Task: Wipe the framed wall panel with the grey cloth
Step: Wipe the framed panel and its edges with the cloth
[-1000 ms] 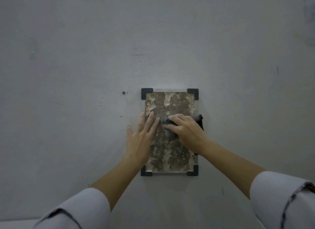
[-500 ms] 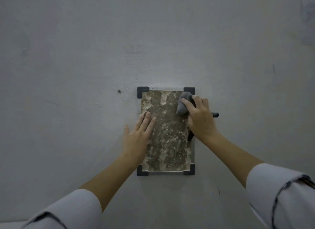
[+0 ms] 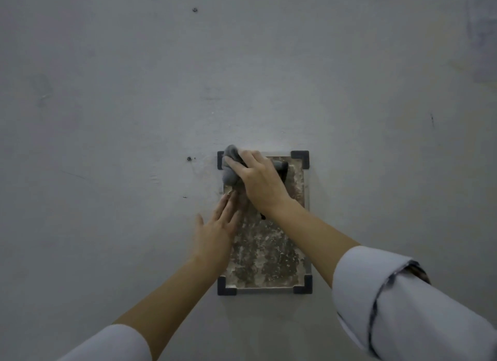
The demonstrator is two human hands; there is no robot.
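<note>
The framed wall panel [image 3: 269, 253] is a mottled brown rectangle with black corner brackets, fixed to a grey wall. My right hand [image 3: 259, 182] presses a bunched grey cloth [image 3: 230, 169] against the panel's top left corner, covering part of that bracket. My left hand [image 3: 216, 231] lies flat with fingers spread, its fingertips on the panel's left edge and its palm on the wall beside it. Both forearms are bare below rolled white sleeves.
The grey wall [image 3: 134, 118] fills the view. A small screw head [image 3: 189, 158] sits just left of the panel's top, and another screw head [image 3: 194, 10] is high above. A paler patch [image 3: 484, 32] shows at the top right.
My right hand has carried the cloth from the panel's middle to its top right, then across to the top left corner. My left hand has stayed flat at the left edge.
</note>
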